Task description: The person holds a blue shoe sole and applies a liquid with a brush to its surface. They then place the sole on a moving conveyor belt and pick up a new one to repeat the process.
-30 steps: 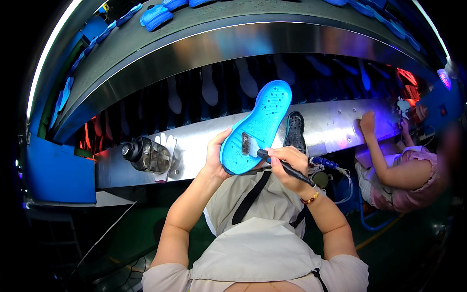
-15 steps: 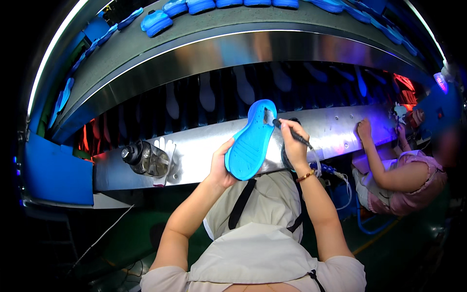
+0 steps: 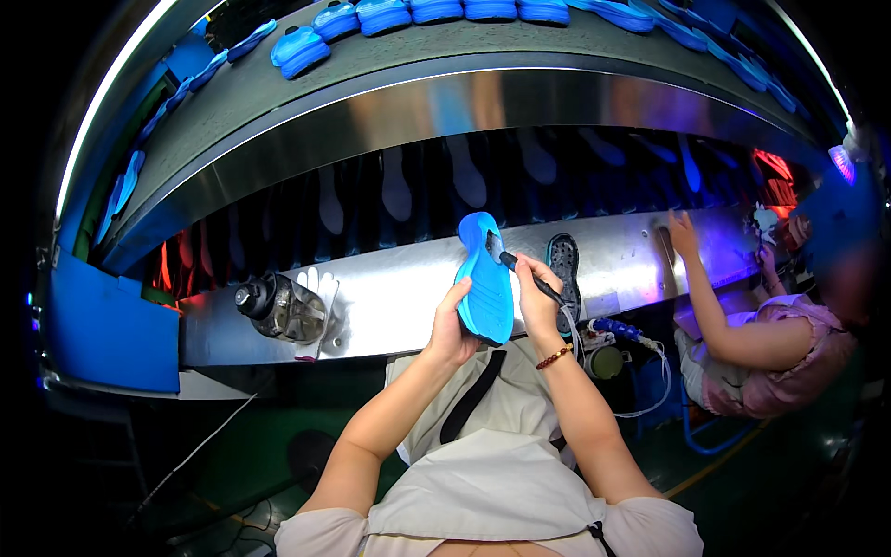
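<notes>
A blue shoe sole (image 3: 486,302) is upright in front of me, over the metal bench. My left hand (image 3: 452,334) is closed around its lower left edge, thumb on the face. In my right hand (image 3: 538,302) is a slim black brush (image 3: 522,269) with a tube trailing from its back end. Its tip is at the dark recess near the sole's top; whether it touches I cannot tell. Just right of that hand, a dark sole with a perforated face (image 3: 564,278) lies on the bench, partly hidden by the hand.
The metal bench (image 3: 390,288) carries a dark bottle (image 3: 278,308) and a white glove (image 3: 325,290) at left. Beyond, several blue soles (image 3: 436,9) line a conveyor (image 3: 408,45). At right sits another person (image 3: 761,343), one hand over the bench. A blue hose fitting (image 3: 614,327) hangs near my right forearm.
The blue sole has turned more edge-on, its top shifting left and down. My right hand and the brush moved left and down with it, baring the dark sole. The other person's hand rose slightly.
</notes>
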A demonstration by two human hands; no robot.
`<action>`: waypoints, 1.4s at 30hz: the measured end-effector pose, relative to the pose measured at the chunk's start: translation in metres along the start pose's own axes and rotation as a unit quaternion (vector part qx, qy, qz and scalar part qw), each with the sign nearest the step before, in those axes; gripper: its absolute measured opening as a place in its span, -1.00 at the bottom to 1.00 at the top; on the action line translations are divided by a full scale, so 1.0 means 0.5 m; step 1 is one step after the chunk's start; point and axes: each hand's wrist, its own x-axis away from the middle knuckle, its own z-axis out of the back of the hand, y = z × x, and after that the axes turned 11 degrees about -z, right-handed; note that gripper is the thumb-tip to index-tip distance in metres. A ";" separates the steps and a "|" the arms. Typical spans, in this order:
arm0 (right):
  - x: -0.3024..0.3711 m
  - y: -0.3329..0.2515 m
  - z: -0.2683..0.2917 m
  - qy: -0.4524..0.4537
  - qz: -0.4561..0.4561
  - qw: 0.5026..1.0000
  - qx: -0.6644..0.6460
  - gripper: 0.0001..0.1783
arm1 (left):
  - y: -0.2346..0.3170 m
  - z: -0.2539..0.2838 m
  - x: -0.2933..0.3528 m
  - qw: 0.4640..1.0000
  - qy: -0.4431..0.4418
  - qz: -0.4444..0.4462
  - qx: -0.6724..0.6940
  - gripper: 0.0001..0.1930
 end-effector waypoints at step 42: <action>-0.079 -0.195 0.174 0.021 0.310 0.885 0.348 -0.49 | 0.747 0.078 -0.051 0.813 -0.019 -0.494 0.308 -0.35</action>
